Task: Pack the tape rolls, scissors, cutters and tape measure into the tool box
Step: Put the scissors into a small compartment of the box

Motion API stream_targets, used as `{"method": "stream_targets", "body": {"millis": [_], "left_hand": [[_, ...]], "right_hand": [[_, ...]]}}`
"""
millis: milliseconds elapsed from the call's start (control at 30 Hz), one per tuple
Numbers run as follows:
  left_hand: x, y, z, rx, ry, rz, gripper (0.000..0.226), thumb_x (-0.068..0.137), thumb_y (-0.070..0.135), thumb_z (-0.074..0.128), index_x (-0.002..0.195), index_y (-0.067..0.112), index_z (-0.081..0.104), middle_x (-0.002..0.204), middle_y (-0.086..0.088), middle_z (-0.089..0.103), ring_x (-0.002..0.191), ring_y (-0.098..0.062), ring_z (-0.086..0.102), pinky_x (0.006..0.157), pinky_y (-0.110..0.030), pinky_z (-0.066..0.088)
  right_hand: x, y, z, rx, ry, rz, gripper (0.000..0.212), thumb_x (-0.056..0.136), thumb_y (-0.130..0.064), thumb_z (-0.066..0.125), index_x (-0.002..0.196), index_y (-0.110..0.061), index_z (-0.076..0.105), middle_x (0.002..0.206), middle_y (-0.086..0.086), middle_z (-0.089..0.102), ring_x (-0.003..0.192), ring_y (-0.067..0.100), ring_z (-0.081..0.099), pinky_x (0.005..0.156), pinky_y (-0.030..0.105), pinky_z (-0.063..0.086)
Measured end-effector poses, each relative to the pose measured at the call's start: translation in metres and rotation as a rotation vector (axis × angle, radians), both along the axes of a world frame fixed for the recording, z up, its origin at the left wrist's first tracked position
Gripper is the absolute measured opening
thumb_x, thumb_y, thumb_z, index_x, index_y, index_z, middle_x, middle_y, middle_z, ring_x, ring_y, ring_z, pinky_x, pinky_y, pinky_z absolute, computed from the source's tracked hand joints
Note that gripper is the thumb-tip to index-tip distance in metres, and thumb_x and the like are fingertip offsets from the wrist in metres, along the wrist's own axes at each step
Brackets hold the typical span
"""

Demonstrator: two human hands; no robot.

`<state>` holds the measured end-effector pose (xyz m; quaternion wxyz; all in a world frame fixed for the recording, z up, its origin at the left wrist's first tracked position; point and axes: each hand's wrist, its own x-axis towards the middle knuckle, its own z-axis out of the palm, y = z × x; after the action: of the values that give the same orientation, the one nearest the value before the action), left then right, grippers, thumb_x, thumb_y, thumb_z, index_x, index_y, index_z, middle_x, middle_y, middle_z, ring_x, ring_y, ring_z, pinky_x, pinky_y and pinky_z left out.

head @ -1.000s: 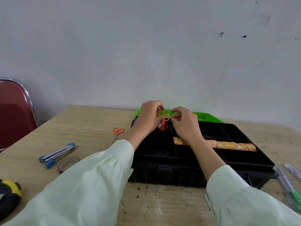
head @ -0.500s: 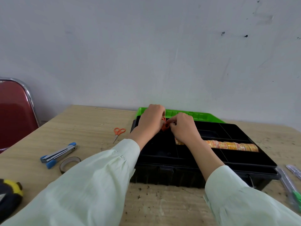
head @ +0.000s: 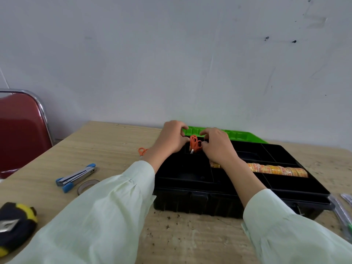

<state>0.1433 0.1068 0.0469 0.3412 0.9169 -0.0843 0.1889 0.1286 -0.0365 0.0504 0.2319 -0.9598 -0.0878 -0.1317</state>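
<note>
The black tool box point(head: 219, 199) stands open on the table with its green lid point(head: 236, 135) folded back. Over its far left compartment my left hand point(head: 171, 138) and my right hand point(head: 217, 143) pinch small orange scissors point(head: 195, 144) between them, blades pointing down into the box. A row of yellow-orange tape rolls point(head: 276, 169) lies in a middle compartment. Another pair of orange scissors point(head: 142, 151) lies on the table left of the box. A blue cutter point(head: 76, 177), a thin tape roll point(head: 86, 185) and a black-yellow tape measure point(head: 15, 225) lie further left.
More cutters point(head: 342, 212) lie at the right edge beside the box. A red chair point(head: 21, 134) stands off the table's left end. A white wall runs close behind the wooden table point(head: 190, 241).
Both hands shifted slightly toward the far left compartment, lowering the orange scissors into it; they were briefly covered by the fingers and now show again between the hands.
</note>
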Motion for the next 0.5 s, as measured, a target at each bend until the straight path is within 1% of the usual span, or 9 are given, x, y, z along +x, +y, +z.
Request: {"method": "stream_targets", "body": {"millis": [67, 133, 200, 233, 300, 333, 400, 467, 500], "left_hand": [[-0.004, 0.016, 0.000, -0.060, -0.051, 0.073, 0.021, 0.081, 0.006, 0.067, 0.102, 0.006, 0.071, 0.092, -0.010, 0.071, 0.087, -0.022, 0.064, 0.079, -0.016, 0.041], [-0.006, 0.036, -0.005, -0.137, -0.090, 0.157, 0.018, 0.082, 0.001, 0.058, 0.091, 0.007, 0.073, 0.090, -0.010, 0.072, 0.084, -0.021, 0.065, 0.078, -0.015, 0.042], [-0.008, 0.060, -0.017, -0.212, -0.044, 0.238, 0.021, 0.084, -0.001, 0.053, 0.086, 0.008, 0.072, 0.091, -0.010, 0.072, 0.082, -0.019, 0.064, 0.080, -0.021, 0.047], [-0.009, 0.071, -0.026, -0.216, 0.000, 0.280, 0.021, 0.085, -0.002, 0.052, 0.087, 0.008, 0.071, 0.094, -0.010, 0.071, 0.083, -0.018, 0.062, 0.079, -0.020, 0.045], [-0.008, 0.092, -0.045, -0.150, 0.090, 0.340, 0.021, 0.087, 0.000, 0.052, 0.096, 0.006, 0.071, 0.104, -0.011, 0.069, 0.095, -0.018, 0.061, 0.080, -0.017, 0.040], [-0.006, 0.100, -0.056, -0.110, 0.137, 0.354, 0.021, 0.089, 0.002, 0.053, 0.102, 0.005, 0.069, 0.110, -0.012, 0.068, 0.102, -0.020, 0.060, 0.084, -0.019, 0.040], [-0.002, 0.111, -0.073, -0.057, 0.224, 0.364, 0.028, 0.090, 0.010, 0.056, 0.117, 0.005, 0.063, 0.120, -0.013, 0.062, 0.112, -0.025, 0.056, 0.093, -0.027, 0.041], [0.004, 0.113, -0.085, 0.030, 0.291, 0.342, 0.041, 0.091, 0.021, 0.056, 0.131, 0.013, 0.053, 0.132, -0.013, 0.053, 0.121, -0.030, 0.048, 0.100, -0.036, 0.039], [0.006, 0.112, -0.090, 0.112, 0.308, 0.327, 0.046, 0.092, 0.024, 0.054, 0.137, 0.018, 0.047, 0.138, -0.012, 0.047, 0.126, -0.032, 0.042, 0.102, -0.040, 0.038]], "right_hand": [[-0.003, 0.007, 0.001, 0.031, -0.023, 0.045, 0.039, 0.092, -0.011, 0.051, 0.131, -0.008, 0.055, 0.132, 0.014, 0.056, 0.127, 0.027, 0.046, 0.101, 0.030, 0.035], [-0.004, 0.017, 0.001, 0.024, -0.019, 0.102, 0.043, 0.096, -0.017, 0.048, 0.138, -0.007, 0.047, 0.140, 0.014, 0.050, 0.132, 0.027, 0.042, 0.104, 0.030, 0.030], [-0.004, 0.029, -0.003, -0.034, 0.048, 0.139, 0.051, 0.099, -0.029, 0.042, 0.146, -0.010, 0.035, 0.152, 0.010, 0.035, 0.142, 0.023, 0.029, 0.114, 0.037, 0.025], [-0.004, 0.033, -0.005, -0.091, 0.095, 0.142, 0.055, 0.100, -0.035, 0.038, 0.150, -0.013, 0.028, 0.158, 0.007, 0.025, 0.146, 0.021, 0.019, 0.117, 0.043, 0.019], [-0.003, 0.038, -0.011, -0.216, 0.167, 0.132, 0.058, 0.101, -0.042, 0.031, 0.152, -0.017, 0.019, 0.161, 0.003, 0.010, 0.149, 0.019, 0.006, 0.117, 0.051, 0.011], [-0.003, 0.038, -0.013, -0.262, 0.178, 0.128, 0.059, 0.101, -0.044, 0.028, 0.153, -0.018, 0.017, 0.162, 0.002, 0.007, 0.149, 0.020, 0.004, 0.116, 0.052, 0.011], [-0.004, 0.039, -0.015, -0.304, 0.158, 0.123, 0.058, 0.101, -0.044, 0.027, 0.152, -0.017, 0.020, 0.162, 0.004, 0.007, 0.149, 0.022, 0.006, 0.115, 0.052, 0.014], [-0.005, 0.039, -0.014, -0.301, 0.130, 0.104, 0.059, 0.101, -0.044, 0.029, 0.151, -0.014, 0.022, 0.161, 0.005, 0.011, 0.148, 0.023, 0.011, 0.115, 0.051, 0.018], [-0.006, 0.039, -0.014, -0.296, 0.123, 0.091, 0.060, 0.101, -0.044, 0.030, 0.151, -0.012, 0.023, 0.161, 0.005, 0.011, 0.148, 0.023, 0.012, 0.115, 0.051, 0.019]]}}
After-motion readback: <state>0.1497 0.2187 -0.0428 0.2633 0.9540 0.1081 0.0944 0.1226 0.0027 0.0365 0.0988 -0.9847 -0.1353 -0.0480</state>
